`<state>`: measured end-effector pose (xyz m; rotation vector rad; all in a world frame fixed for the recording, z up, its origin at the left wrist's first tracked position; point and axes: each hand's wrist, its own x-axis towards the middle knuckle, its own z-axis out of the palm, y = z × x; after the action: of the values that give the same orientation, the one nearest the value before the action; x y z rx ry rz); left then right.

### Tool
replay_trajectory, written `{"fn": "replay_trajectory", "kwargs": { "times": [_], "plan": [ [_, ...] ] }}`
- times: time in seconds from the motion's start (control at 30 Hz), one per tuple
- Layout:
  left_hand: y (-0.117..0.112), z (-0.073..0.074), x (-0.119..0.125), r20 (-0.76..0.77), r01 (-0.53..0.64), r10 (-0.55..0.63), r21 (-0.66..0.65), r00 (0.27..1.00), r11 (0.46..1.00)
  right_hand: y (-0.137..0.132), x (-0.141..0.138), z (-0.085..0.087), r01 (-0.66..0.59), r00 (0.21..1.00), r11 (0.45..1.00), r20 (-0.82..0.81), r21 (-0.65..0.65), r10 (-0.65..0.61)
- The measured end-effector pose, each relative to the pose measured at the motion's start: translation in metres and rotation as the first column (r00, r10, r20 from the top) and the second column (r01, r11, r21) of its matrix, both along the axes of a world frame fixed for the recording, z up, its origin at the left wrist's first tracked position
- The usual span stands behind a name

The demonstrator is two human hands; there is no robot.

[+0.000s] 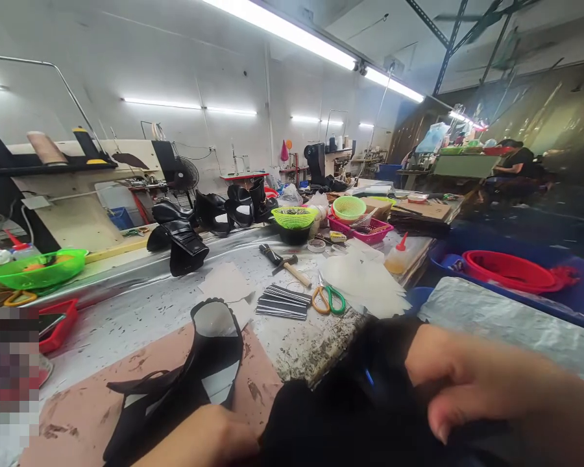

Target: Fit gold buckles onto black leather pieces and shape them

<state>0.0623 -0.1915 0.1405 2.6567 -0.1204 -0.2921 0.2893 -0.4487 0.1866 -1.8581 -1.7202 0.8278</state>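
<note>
My right hand (472,383) is close to the camera at the lower right, fingers curled into a fist over black fabric (350,415) in my lap; what it grips, if anything, is hidden. My left hand (209,441) shows at the bottom edge, knuckles bent, beside the same black fabric. Just beyond it a black shoe upper with straps (199,376) lies on a pinkish board (141,383) on the workbench.
On the bench: a stack of black strips (283,303), scissors with green and orange handles (329,299), a hammer (288,264), white sheets (365,279), a glue bottle (398,257), green baskets (294,217), finished black sandals (185,243). Red basin (511,271) right. A person sits at the far right.
</note>
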Motion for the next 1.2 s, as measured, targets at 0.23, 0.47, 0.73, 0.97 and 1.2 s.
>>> {"fn": "replay_trajectory", "kwargs": {
  "times": [0.23, 0.47, 0.73, 0.97, 1.2],
  "plan": [
    [-0.002, 0.012, 0.016, 0.29, -0.458, 0.464, -0.09, 0.837, 0.884, 0.0, 0.002, -0.017, 0.513, 0.821, 0.845, -0.374, 0.153, -0.431],
    [-0.054, 0.036, 0.054, 0.164, -0.252, 0.334, -0.384, 0.928, 0.888, 0.048, -0.052, -0.007, -0.118, 0.92, 0.597, 0.313, 0.794, -0.235],
    [-0.012, 0.058, 0.037, 0.13, -0.382, 0.558, -0.602, 0.82, 0.701, 0.027, -0.002, -0.009, 0.117, 0.961, 0.861, 0.161, 0.495, -0.223],
    [0.014, 0.027, 0.057, -0.075, -0.405, 0.524, -0.729, 0.849, 0.552, 0.036, -0.013, 0.02, -0.262, 0.964, 0.873, 0.15, 0.41, 0.219],
    [0.016, 0.013, 0.055, -0.001, -0.089, 0.206, -0.905, 0.979, 0.416, 0.073, -0.003, 0.016, -0.018, 0.839, 0.911, 0.501, 0.412, -0.21]
  ]
}}
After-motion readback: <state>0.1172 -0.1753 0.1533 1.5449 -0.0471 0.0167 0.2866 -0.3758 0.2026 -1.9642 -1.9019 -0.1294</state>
